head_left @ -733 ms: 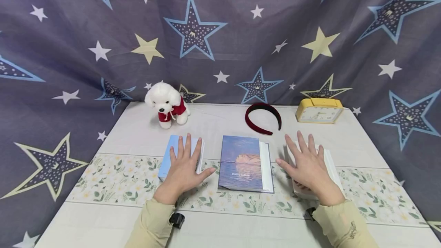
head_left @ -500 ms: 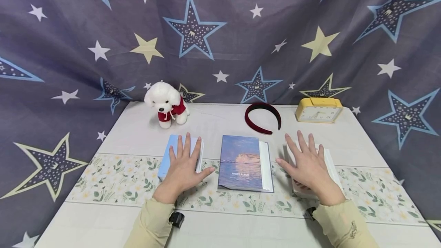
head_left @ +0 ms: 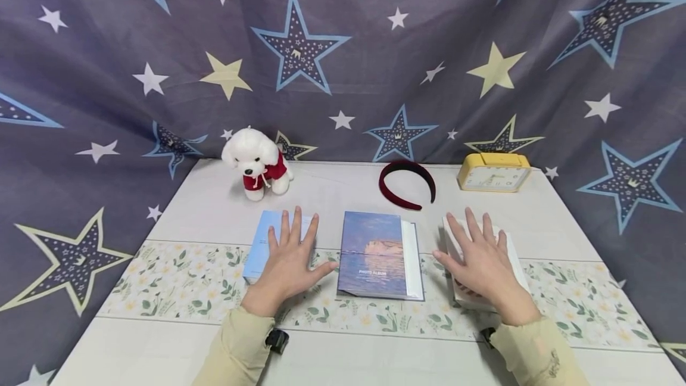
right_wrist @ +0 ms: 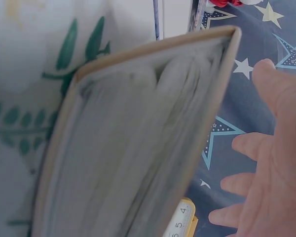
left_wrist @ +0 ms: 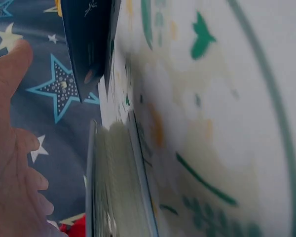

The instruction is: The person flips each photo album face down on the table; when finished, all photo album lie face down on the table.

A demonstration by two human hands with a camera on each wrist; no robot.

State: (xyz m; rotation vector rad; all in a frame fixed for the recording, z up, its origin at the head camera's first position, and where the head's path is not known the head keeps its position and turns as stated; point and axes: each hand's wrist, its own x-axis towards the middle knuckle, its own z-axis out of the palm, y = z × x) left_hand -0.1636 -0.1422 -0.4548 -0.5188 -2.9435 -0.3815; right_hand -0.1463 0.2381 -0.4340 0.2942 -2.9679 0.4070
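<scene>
Tabletop: 2 hands above 2 books

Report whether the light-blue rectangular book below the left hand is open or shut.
Shut: the light-blue rectangular book shows its pages stacked between both covers.

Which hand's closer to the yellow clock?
Right. The right hand is over the white album, in front of the yellow clock; the left hand is over the blue album, well left of it.
</scene>
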